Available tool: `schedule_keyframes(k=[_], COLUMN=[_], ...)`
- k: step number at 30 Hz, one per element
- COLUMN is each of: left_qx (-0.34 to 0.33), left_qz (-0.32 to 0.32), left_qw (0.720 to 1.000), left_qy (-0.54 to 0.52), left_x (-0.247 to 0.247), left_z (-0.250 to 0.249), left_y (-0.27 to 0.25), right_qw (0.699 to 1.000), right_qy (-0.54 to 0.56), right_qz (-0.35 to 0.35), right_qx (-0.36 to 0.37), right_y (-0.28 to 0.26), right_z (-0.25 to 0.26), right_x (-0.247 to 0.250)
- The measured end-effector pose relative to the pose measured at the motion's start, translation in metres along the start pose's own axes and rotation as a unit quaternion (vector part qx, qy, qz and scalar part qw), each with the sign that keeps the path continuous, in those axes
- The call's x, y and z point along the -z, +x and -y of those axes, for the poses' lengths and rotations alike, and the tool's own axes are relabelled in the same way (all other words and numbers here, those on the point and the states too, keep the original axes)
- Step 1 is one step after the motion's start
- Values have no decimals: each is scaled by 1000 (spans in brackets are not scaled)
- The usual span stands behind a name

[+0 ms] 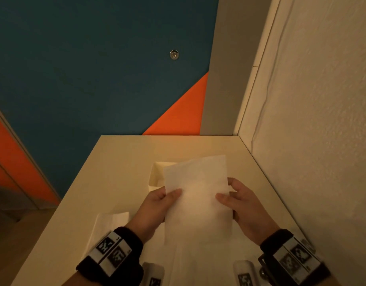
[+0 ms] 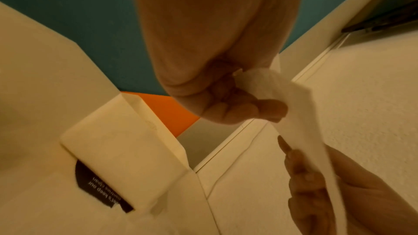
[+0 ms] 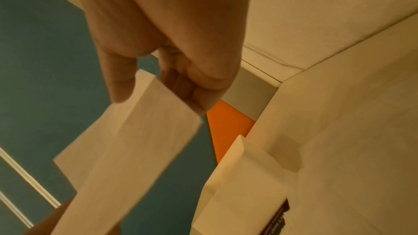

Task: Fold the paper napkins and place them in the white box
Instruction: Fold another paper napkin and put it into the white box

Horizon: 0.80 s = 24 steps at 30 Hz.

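Observation:
A white paper napkin (image 1: 196, 195) is held up in the air above the table, between both hands. My left hand (image 1: 163, 200) pinches its left edge with thumb on top. My right hand (image 1: 233, 197) pinches the right edge the same way. In the left wrist view the napkin (image 2: 300, 106) is seen edge-on between my left hand (image 2: 244, 103) and the right hand (image 2: 316, 185). In the right wrist view my right hand (image 3: 162, 85) grips the folded napkin (image 3: 135, 140). The white box (image 1: 156, 176) stands open just behind the napkin, partly hidden by it.
More white napkins (image 1: 110, 223) lie flat on the cream table (image 1: 124, 153) near my left wrist. A textured white wall (image 1: 312, 120) bounds the table on the right. The box (image 2: 117, 151) carries a dark printed label (image 2: 101, 187). Blue and orange flooring lies beyond the table.

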<state>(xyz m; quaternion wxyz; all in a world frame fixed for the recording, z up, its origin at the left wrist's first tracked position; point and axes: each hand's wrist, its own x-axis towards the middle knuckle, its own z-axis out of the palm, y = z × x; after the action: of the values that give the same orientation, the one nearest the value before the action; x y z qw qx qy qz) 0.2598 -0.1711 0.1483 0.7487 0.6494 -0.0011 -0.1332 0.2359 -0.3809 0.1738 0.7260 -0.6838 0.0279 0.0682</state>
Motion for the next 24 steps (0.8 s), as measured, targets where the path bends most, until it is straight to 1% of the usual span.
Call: schedule_keyframes(k=[3,7,10,13,17,19,22,24], left_qx=[-12,-11,-10,-12,-6,-13,-51,-74], left_qz=[10,40,68,80,77,79,46,34], left_qw=[1000,998,997,996,997,997,997,995], left_qy=[25,38,33,31,20,12,38,66], left_x=[2,11,18,21,25,24,21,18], left_z=[-5,-14,-20,-25,-31,-33,-31,-28], left_y=[-1,-2,-4,-5,-5,-7,-8,-9], right_qw=[1000,1000,999,998,999,998,992,993], right_qy=[-4,29,51,59,46,64,122,117], right_qz=[21,7,13,11,1,2,25,26], right_qx=[-7,-4,-2,4,-3,-9,-16,-17], right_y=[-1,0,0,2,2,1,0,-1], right_z=[-4,-7,-5,-3,1,1,4,6], right_x=[2,3,5,7,7,8,6,4])
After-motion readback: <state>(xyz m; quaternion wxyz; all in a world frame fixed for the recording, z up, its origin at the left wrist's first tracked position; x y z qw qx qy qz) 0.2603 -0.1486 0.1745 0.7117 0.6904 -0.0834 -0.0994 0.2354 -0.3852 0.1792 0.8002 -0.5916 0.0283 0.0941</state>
